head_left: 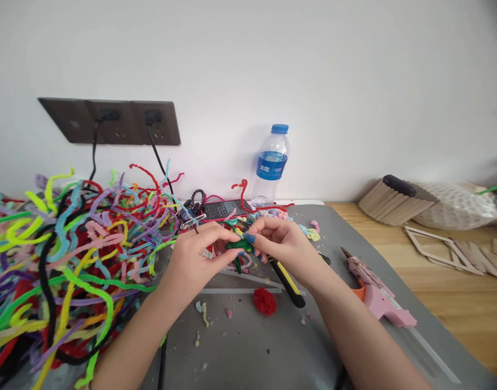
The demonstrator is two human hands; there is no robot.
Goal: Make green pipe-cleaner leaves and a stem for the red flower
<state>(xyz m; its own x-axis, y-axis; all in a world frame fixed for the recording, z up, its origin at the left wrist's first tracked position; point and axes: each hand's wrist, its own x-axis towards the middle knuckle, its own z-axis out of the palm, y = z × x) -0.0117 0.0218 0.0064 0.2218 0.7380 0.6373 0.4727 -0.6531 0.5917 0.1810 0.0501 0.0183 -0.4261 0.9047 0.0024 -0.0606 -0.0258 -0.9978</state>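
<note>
A dark green pipe cleaner piece [234, 245] is pinched between my two hands above the grey mat. My left hand [205, 246] grips its left part with thumb and fingers. The fingertips of my right hand [278, 241] close on its right end, hiding part of it. Just below my hands lies a red fuzzy pipe cleaner flower [265, 301]. Pliers with a black and yellow handle [288, 283] rest beneath my right hand, their head mostly hidden.
A big heap of coloured pipe cleaners [89, 244] covers the left side. Behind my hands are a phone [221, 209] and a water bottle [270, 165]. A pink glue gun [380, 295] lies right, with wooden sticks [394, 200] beyond. Clear glue sticks [240, 291] and scraps dot the mat.
</note>
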